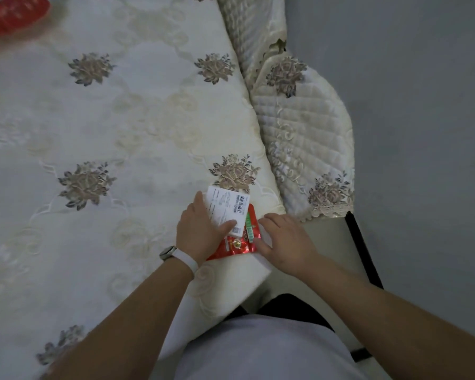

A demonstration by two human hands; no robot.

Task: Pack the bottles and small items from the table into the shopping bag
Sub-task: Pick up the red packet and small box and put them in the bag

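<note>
A white packet with a barcode label (pixel 226 208) lies on top of a red foil packet (pixel 237 244) at the table's near right edge. My left hand (pixel 200 231), with a white watch band on the wrist, grips both packets, thumb across the white one. My right hand (pixel 283 239) rests flat just right of them, fingers spread, its fingertips touching the red packet's edge. A red object (pixel 14 15), possibly the bag, is blurred at the far left corner; I cannot tell what it is.
The table (pixel 107 133) is covered by a cream embroidered cloth with flower motifs. A chair with a quilted cream cover (pixel 302 127) stands against the table's right edge. Grey floor (pixel 422 105) lies to the right.
</note>
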